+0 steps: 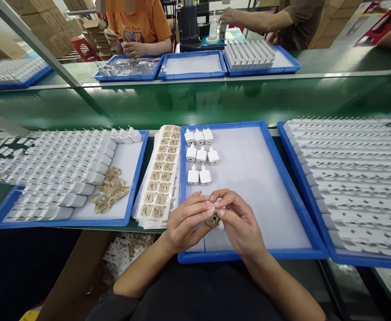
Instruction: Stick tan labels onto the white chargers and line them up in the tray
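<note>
Both my hands — left hand [187, 220], right hand [240, 223] — pinch small white charger [214, 218], maybe its label, over blue tray [249, 256]; eight finished chargers [200, 154] lined up beyond.

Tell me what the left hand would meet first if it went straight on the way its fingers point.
The left hand points right, at the small white charger and right hand it already touches; nothing else lies between.

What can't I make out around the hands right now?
- Head view: white charger mostly covered by left hand and right hand; only its brown-labelled end shows.
- Sticker sheets: print too small to read.
- Chargers in the right tray: blurred, cut off by the frame edge.
</note>
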A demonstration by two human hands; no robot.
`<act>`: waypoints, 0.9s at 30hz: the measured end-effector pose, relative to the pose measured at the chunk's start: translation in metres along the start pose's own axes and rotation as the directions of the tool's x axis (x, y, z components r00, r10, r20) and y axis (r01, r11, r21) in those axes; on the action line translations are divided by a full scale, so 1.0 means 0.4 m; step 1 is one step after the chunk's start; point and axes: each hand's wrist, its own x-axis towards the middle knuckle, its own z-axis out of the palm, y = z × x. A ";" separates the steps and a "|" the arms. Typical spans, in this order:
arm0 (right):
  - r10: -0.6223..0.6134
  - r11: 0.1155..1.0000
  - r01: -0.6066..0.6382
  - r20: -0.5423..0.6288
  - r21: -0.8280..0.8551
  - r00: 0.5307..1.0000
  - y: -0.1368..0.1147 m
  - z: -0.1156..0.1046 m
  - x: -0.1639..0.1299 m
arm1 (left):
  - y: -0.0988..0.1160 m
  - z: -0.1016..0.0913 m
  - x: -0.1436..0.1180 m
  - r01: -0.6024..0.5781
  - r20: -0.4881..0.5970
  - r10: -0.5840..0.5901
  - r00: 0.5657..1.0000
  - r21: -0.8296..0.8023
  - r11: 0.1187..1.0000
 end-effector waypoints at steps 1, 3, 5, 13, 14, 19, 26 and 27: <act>0.003 1.000 -0.003 0.005 0.001 1.000 0.000 -0.001 0.000 | 0.001 0.000 0.001 0.002 0.001 -0.002 1.000 -0.006 1.000; 0.004 1.000 -0.004 0.013 -0.007 1.000 0.000 0.000 0.001 | 0.002 0.001 0.002 0.005 -0.001 -0.005 1.000 -0.012 1.000; -0.002 1.000 0.003 0.026 -0.023 1.000 -0.002 0.003 0.000 | 0.004 0.001 0.003 0.010 -0.005 -0.010 1.000 -0.014 1.000; -0.025 0.881 0.103 0.172 -0.462 0.985 -0.040 -0.002 0.007 | 0.006 -0.011 -0.003 0.099 -0.007 -0.100 0.995 -0.063 0.993; -0.036 0.851 0.142 0.214 -0.506 0.976 -0.049 -0.005 0.012 | 0.007 -0.014 -0.003 0.106 -0.008 -0.107 0.994 -0.059 0.993; -0.218 0.478 0.500 0.454 -0.722 0.864 -0.083 0.004 0.056 | 0.008 -0.042 -0.007 0.191 -0.049 -0.193 0.980 -0.042 0.981; -0.152 0.315 0.703 0.697 -0.638 0.701 -0.083 0.109 0.155 | -0.011 -0.146 -0.056 0.425 -0.210 -0.410 0.888 0.030 0.905; -0.105 0.386 0.661 0.681 -0.644 0.725 -0.082 0.128 0.171 | -0.010 -0.163 -0.064 0.423 -0.224 -0.402 0.888 0.052 0.905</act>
